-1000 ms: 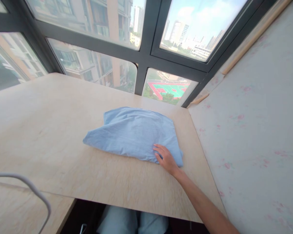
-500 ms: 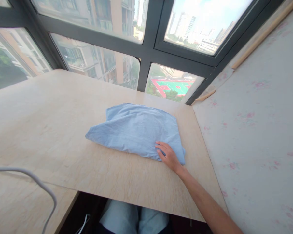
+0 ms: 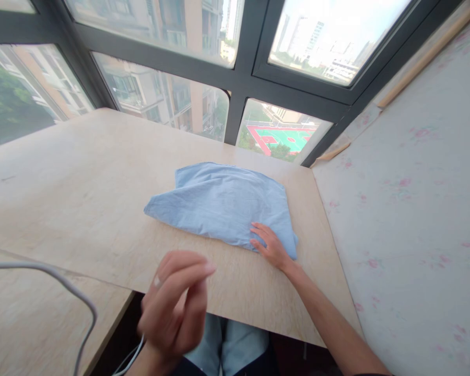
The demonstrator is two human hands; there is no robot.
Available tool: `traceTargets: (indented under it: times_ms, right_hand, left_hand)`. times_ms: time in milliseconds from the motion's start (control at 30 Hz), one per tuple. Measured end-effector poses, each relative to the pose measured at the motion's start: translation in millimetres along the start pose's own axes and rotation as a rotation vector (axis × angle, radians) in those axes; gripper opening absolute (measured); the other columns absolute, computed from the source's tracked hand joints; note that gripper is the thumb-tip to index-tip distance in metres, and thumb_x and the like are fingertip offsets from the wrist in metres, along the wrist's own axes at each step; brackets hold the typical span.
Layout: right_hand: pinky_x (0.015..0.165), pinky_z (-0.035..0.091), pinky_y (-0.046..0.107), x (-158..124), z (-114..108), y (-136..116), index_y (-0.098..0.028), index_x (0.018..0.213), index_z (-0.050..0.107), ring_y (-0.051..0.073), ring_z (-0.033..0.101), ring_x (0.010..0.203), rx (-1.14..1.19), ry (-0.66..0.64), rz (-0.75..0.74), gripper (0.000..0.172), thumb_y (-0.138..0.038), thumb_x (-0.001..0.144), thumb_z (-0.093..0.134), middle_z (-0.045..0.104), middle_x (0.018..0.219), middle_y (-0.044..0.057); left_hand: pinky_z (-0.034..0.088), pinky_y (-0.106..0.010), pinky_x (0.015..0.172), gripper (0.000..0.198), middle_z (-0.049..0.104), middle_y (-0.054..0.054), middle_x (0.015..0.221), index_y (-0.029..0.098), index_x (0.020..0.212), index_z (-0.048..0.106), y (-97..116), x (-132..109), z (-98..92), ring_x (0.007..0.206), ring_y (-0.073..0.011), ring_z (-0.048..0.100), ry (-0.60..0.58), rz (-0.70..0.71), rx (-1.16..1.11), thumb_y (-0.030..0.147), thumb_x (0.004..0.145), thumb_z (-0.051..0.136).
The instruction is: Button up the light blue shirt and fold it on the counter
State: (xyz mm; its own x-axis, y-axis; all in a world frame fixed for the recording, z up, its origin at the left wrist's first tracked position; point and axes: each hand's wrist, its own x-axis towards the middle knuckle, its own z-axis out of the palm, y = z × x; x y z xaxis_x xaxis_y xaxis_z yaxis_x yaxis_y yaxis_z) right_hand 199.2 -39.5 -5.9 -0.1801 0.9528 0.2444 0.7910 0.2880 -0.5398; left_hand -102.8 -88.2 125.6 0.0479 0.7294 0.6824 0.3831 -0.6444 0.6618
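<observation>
A light blue folded piece of cloth [image 3: 219, 203], possibly a garment, lies on the pale marbled table surface, somewhat wrinkled, with one corner pointing left. On its near right part rests my right hand [image 3: 272, 248], palm down, fingers spread and not gripping. My left hand [image 3: 176, 303] is raised close to the camera, in front of the table's near edge and apart from the cloth. Its fingers are curled toward the thumb, slightly blurred, with nothing visible in them; a small pale ring [image 3: 157, 281] shows on one finger.
The marbled surface [image 3: 82, 172] runs left and back to dark-framed windows [image 3: 160, 55]. A flowered wall [image 3: 407, 219] bounds the right side. At the left, a grey cable [image 3: 62, 284] arches over a lower-left tabletop section. My legs [image 3: 243, 342] are below the near edge.
My left hand has come into view from below, fingers curled. The right hand stays on the cloth, nearly unmoved. The camera view has shifted slightly.
</observation>
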Motion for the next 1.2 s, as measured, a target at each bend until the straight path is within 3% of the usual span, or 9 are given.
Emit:
traceTargets:
  times_ms: [67, 167, 267, 400, 500, 767, 1200]
  right_hand:
    - [0.113, 0.038, 0.051, -3, -1, 1, -0.022, 0.134, 0.057, 0.026, 0.045, 0.137, -0.019, -0.047, -0.015, 0.047, -0.049, 0.097, 0.047, 0.052, 0.145, 0.012]
    - [0.116, 0.032, 0.053, -7, -3, 3, -0.023, 0.143, 0.049, 0.026, 0.038, 0.142, -0.059, -0.105, -0.033, 0.053, -0.051, 0.098, 0.045, 0.045, 0.151, 0.012]
    - [0.118, 0.029, 0.055, -10, -5, 3, -0.026, 0.148, 0.042, 0.025, 0.033, 0.145, -0.094, -0.142, -0.036, 0.055, -0.051, 0.099, 0.042, 0.039, 0.154, 0.01]
    - [0.119, 0.026, 0.055, -12, -6, 4, -0.026, 0.149, 0.039, 0.025, 0.029, 0.147, -0.113, -0.195, -0.024, 0.055, -0.052, 0.1, 0.036, 0.034, 0.157, 0.01]
    - [0.119, 0.024, 0.055, -13, -7, 6, -0.028, 0.15, 0.037, 0.024, 0.026, 0.148, -0.12, -0.22, -0.007, 0.056, -0.054, 0.101, 0.034, 0.032, 0.158, 0.009]
    - [0.12, 0.021, 0.053, -21, -11, 5, -0.025, 0.15, 0.036, 0.023, 0.023, 0.149, -0.138, -0.269, 0.018, 0.059, -0.056, 0.1, 0.034, 0.03, 0.159, 0.009]
    - [0.119, 0.026, 0.052, -73, -36, -8, -0.03, 0.15, 0.037, 0.023, 0.028, 0.147, -0.089, -0.305, 0.036, 0.054, -0.051, 0.1, 0.041, 0.034, 0.157, 0.006]
  left_hand:
    - [0.054, -0.038, 0.084, 0.021, 0.069, -0.006, 0.103, 0.022, 0.108, 0.066, -30, 23, 30.6, 0.095, -0.0194, 0.065, -0.134, 0.018, 0.05, 0.016, 0.092, 0.053]
    - [0.05, -0.044, 0.096, 0.023, 0.068, -0.01, 0.116, 0.02, 0.111, 0.064, -80, 36, 67.6, 0.115, -0.0245, 0.061, -0.371, 0.047, 0.202, 0.023, 0.093, 0.05]
    - [0.041, -0.048, 0.108, 0.036, 0.058, -0.013, 0.138, 0.017, 0.127, 0.058, -119, 34, 89.1, 0.138, -0.0275, 0.043, -0.579, 0.012, 0.356, 0.031, 0.096, 0.045]
    - [0.023, -0.053, 0.119, 0.053, 0.04, -0.015, 0.153, 0.013, 0.143, 0.045, -141, 30, 104.6, 0.148, -0.0303, 0.024, -0.736, -0.029, 0.539, 0.041, 0.098, 0.039]
    - [0.022, -0.053, 0.119, 0.056, 0.038, -0.015, 0.154, 0.014, 0.147, 0.042, -145, 23, 110.5, 0.146, -0.0296, 0.028, -0.774, -0.048, 0.597, 0.045, 0.1, 0.033]
    - [0.02, -0.052, 0.12, 0.057, 0.039, -0.013, 0.154, 0.016, 0.149, 0.039, -143, 1, 111.9, 0.145, -0.027, 0.033, -0.735, -0.015, 0.622, 0.045, 0.101, 0.029]
    - [0.025, -0.054, 0.118, 0.056, 0.042, -0.014, 0.151, 0.015, 0.147, 0.041, -102, -44, 107.2, 0.143, -0.0289, 0.037, -0.674, 0.034, 0.603, 0.044, 0.101, 0.032]
